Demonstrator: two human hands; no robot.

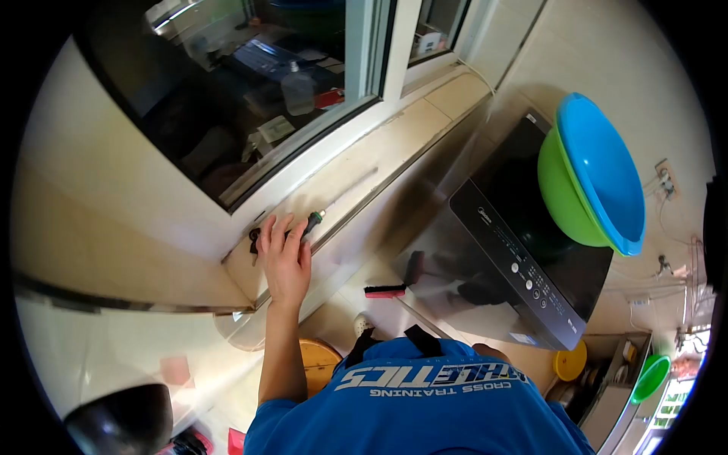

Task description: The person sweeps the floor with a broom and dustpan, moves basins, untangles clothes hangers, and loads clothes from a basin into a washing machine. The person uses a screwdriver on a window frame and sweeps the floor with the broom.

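My left hand (285, 262) is on the window ledge, its fingers curled over the dark green and black handle of a screwdriver (314, 221). The long thin shaft lies along the ledge, pointing away toward the upper right. Part of the handle is hidden under my fingers. Beside the fingertips, on the left, lies a small black object (254, 241), perhaps keys; my hand partly covers it. My right hand is out of view, with only a bit of that arm showing beside the blue shirt.
The tiled ledge (425, 114) runs below a white-framed window (371, 83). To the right stands a dark top-loading washing machine (485, 250), with blue and green basins (557, 182) on its lid. A pink brush (385, 292) is low beside the machine. A wooden stool (318, 364) stands below my arm.
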